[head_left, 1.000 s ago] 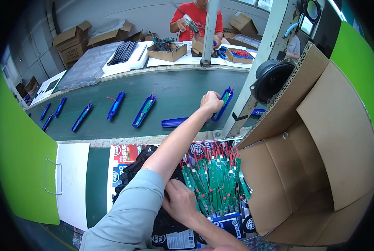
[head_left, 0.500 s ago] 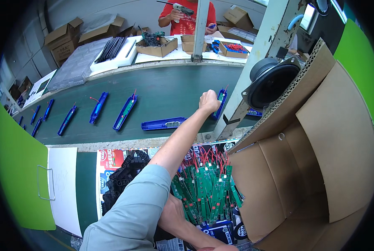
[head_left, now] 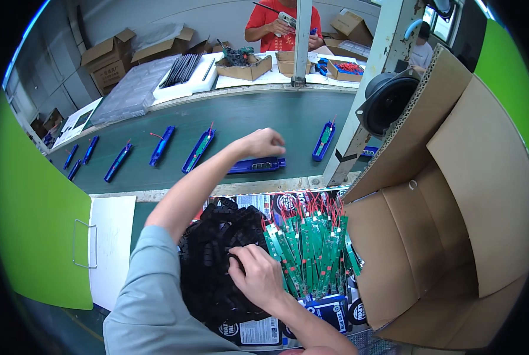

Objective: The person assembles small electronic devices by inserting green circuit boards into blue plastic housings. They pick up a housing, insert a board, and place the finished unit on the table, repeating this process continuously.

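Observation:
My left hand [head_left: 263, 143] hovers over the green conveyor belt with its fingers loosely bent. No object shows in it. Just below lies a blue plastic housing [head_left: 255, 166], turned sideways. Another blue housing [head_left: 324, 142], with a green board and red wires inside, stands apart to the right. Over a heap of black plastic parts [head_left: 214, 266], my right hand [head_left: 257, 275] has thumb and forefinger closing round a small black part, largely lost against the heap. Beside that hand lies a pile of green circuit boards [head_left: 311, 254] with red wires.
More blue housings [head_left: 198, 151] lie spaced along the conveyor belt [head_left: 235, 121]. An open cardboard box [head_left: 394, 248] and a metal post [head_left: 377, 89] with a speaker [head_left: 388, 103] stand at right. Across the belt, a person in red [head_left: 282, 26] holds a tool.
My left hand has drawn left from the upright blue housing, which stays on the belt. My right hand has come out from under the left arm onto the black parts. The view has shifted.

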The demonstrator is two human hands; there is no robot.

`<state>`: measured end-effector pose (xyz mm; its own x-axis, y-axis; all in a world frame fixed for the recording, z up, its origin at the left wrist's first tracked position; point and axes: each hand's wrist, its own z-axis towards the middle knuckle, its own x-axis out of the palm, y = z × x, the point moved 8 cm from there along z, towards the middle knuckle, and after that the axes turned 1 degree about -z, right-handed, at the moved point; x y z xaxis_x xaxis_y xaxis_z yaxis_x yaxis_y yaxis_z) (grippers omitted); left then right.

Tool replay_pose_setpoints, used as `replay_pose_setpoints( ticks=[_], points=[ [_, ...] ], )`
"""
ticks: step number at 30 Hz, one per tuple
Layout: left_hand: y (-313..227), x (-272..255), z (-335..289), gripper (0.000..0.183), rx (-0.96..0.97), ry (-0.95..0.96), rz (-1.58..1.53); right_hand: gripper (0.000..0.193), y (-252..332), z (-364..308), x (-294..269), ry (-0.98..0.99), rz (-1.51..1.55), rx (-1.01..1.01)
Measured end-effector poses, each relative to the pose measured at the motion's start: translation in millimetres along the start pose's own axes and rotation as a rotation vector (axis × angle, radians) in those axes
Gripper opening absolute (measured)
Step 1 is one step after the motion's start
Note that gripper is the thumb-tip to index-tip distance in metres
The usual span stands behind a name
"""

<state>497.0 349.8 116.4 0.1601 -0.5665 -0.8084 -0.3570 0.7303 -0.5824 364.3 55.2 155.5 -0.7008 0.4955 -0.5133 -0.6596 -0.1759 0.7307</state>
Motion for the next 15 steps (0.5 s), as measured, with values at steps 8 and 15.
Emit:
replay_pose_setpoints(
  ticks=[8, 15],
  points=[
    [47.3, -11.9, -83.1, 0.043, -0.048, -0.094, 0.112, 0.014, 7.7, -1.4, -0.6, -0.040, 0.001, -0.054],
    [38.2, -7.7, -116.4, 0.032, 0.027, -0.284, 0.062, 0.015, -0.3, -3.2, 0.3, -0.022, 0.110, 0.055]
  ],
)
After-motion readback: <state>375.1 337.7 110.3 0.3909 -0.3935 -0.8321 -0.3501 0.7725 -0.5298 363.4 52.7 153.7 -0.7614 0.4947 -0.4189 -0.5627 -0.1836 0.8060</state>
